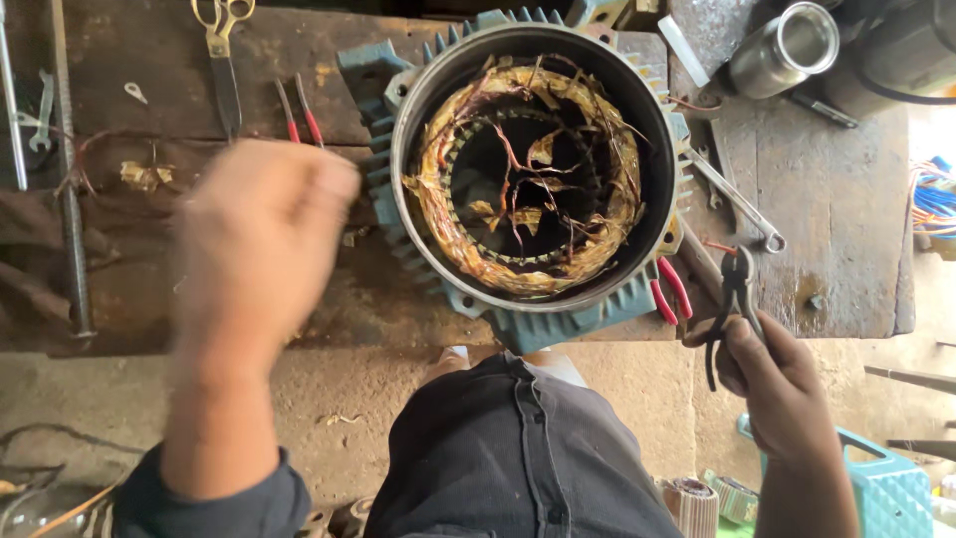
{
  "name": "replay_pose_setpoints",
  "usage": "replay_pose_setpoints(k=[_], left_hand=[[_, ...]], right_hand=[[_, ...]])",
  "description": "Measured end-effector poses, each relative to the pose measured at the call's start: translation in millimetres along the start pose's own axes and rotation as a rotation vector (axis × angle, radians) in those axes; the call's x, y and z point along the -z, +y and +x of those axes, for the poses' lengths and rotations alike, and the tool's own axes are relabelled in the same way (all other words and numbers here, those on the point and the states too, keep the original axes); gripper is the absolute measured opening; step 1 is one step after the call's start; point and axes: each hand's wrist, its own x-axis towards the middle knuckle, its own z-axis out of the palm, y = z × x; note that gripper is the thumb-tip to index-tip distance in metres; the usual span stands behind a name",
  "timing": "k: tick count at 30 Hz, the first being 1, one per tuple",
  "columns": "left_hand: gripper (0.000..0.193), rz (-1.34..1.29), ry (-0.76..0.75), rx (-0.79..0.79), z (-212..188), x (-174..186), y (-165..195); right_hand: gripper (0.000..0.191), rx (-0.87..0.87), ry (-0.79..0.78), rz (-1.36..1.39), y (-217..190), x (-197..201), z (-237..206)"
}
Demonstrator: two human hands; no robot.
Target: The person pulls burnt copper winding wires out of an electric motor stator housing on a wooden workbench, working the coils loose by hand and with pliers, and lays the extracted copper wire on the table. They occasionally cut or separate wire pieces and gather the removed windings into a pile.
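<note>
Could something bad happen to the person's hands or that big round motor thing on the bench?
Maybe. The motor housing is full of loose copper windings with wire ends sticking out, which could scratch a hand reaching in. The right hand holds black cutters near the bench edge; they might slip and fall. The left hand is blurred, apparently moving fast, and scissors and red-handled pliers lie just beyond it, so it could bump them.
</note>
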Motion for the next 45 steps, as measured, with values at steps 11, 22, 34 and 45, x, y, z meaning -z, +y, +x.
replay_pose_setpoints(k=[11, 22, 34, 45], left_hand=[[0.033, 0.088, -0.169, -0.014, 11.2, -121.7, 106.6], [0.023, -0.196, -0.248, 0.181, -20.6, -124.4, 161.4], [0.025, 0.033, 0.122, 0.012, -85.2, -116.7, 183.6], [0.017, -0.034, 0.149, 0.061, -61.1, -109.6, 168.8]], right_hand=[[0.031, 0.024, -0.105, -0.031, 5.4, 32.4, 27.8], [0.035, 0.016, -0.242, 0.026, 28.5, 72.6, 64.5], [0.041, -0.058, -0.272, -0.034, 35.4, 98.1, 93.8], [0.040, 0.088, -0.278, 0.030, 20.9, 89.2, 81.3]])
